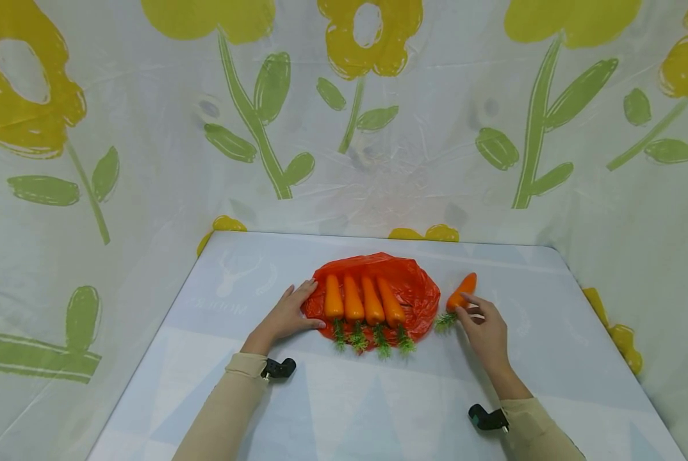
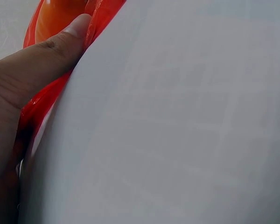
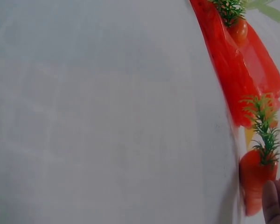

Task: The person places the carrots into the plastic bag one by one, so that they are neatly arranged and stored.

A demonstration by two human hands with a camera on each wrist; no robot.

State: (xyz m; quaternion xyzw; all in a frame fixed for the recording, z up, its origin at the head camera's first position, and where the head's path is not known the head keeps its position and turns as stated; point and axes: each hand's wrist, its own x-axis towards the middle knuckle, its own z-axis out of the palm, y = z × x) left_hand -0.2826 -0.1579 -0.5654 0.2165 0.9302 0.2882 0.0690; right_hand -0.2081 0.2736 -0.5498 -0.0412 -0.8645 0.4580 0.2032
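Four-sided by no box, a crumpled red plastic bag (image 1: 421, 288) lies flat on the table, with several orange toy carrots (image 1: 352, 301) side by side on it. Their green leafy tops point toward me. My left hand (image 1: 286, 312) rests on the bag's left edge with fingers spread; in the left wrist view its thumb (image 2: 51, 56) lies along the red plastic. Right of the bag is a single carrot (image 1: 465, 285), tilted, its leaves near the bag's edge. My right hand (image 1: 485, 330) pinches this carrot at its thick end. Only fingertips (image 3: 270, 200) show beside it in the right wrist view.
A pale patterned tabletop (image 1: 344, 397) carries everything. Behind and at the sides hangs a white cloth (image 1: 425, 147) printed with yellow flowers and green stems. Small black cameras (image 1: 278, 368) are strapped to both wrists.
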